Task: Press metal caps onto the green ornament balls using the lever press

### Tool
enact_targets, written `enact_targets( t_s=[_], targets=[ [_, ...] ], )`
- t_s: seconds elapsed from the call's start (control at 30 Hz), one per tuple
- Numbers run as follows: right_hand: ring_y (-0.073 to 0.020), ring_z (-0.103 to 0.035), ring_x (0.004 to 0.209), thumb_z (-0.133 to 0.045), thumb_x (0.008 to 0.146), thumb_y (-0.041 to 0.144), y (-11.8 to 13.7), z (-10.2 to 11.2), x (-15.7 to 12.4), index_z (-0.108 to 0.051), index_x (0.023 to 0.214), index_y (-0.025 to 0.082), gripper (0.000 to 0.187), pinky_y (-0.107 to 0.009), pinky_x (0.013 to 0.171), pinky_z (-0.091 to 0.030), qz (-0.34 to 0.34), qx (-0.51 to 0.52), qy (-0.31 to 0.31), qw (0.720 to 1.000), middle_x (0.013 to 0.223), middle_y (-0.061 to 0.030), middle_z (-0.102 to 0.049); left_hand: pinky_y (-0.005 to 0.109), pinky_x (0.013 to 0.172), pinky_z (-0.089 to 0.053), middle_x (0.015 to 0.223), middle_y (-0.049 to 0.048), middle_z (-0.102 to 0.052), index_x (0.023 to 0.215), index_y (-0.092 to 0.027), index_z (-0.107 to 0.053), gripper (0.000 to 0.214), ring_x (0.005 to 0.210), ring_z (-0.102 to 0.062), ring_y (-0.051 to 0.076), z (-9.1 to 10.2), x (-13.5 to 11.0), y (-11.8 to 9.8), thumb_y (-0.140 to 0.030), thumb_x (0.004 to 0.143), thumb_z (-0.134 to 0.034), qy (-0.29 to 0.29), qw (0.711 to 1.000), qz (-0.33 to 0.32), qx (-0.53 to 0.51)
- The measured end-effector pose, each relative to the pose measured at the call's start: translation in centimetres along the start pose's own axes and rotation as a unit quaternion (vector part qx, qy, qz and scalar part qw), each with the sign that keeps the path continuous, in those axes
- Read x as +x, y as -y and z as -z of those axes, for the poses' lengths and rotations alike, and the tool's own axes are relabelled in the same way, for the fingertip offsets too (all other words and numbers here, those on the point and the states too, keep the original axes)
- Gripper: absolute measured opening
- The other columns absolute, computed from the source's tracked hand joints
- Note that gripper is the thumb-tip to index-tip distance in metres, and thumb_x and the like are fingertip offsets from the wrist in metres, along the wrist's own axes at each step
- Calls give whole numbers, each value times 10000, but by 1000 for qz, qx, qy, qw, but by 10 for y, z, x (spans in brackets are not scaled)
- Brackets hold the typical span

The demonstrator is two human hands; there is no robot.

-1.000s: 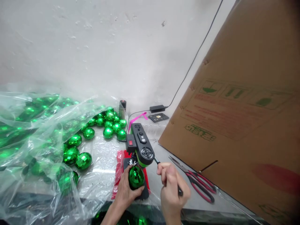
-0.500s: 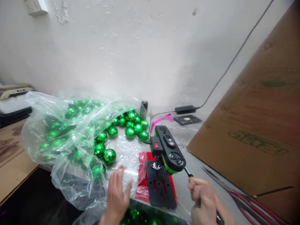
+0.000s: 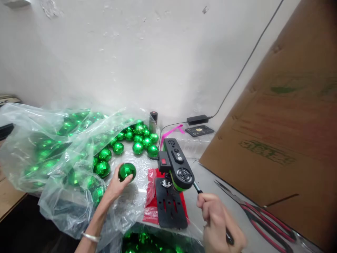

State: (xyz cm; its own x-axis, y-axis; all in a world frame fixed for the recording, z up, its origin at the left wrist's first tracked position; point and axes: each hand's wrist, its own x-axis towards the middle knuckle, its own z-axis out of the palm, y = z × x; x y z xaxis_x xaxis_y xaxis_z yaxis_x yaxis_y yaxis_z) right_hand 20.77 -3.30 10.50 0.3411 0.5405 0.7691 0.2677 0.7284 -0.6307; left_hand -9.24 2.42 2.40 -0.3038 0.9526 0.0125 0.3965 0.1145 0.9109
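Observation:
My left hand is closed around a shiny green faceted ball, held above the plastic-covered surface, with the thumb on its right side. My right hand wraps the black handle of a metal rod that meets the lower end of a black and green device. A black slotted plate lies under the device, on red plastic. More green balls spill from a clear plastic bag on the left.
Scissors with red and black handles lie at right, beside a large cardboard box. By the wall are a power adapter, a phone-like black slab, a pink ribbon and a dark cylinder. More green balls sit below the front edge.
My left hand has moved up and closed on a green ball beside the pile. My right hand keeps its hold on the rod's handle. The view has shifted right.

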Motion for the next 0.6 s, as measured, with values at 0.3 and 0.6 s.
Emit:
enact_targets(
  t_s=[0.3, 0.6],
  targets=[
    [-112, -551, 574, -518, 1121, 155, 19, -5, 26, -463, 664, 217, 465, -240, 535, -410, -13, -5, 32, 999, 607, 35, -472, 484, 1113, -647, 1353, 156, -824, 1224, -188, -778, 584, 1254, -790, 338, -75, -70, 0, -540, 789, -943, 159, 836, 212, -481],
    [-107, -558, 600, -465, 1129, 114, 19, 1, 22, -505, 738, 220, 407, -241, 559, -434, -7, -11, 60, 998, 668, 26, -535, 549, 1180, -587, 1426, 174, -774, 1478, -184, -626, 893, 1332, -744, 388, -131, -85, 12, -597, 741, -914, 86, 975, 19, -202]
  ],
)
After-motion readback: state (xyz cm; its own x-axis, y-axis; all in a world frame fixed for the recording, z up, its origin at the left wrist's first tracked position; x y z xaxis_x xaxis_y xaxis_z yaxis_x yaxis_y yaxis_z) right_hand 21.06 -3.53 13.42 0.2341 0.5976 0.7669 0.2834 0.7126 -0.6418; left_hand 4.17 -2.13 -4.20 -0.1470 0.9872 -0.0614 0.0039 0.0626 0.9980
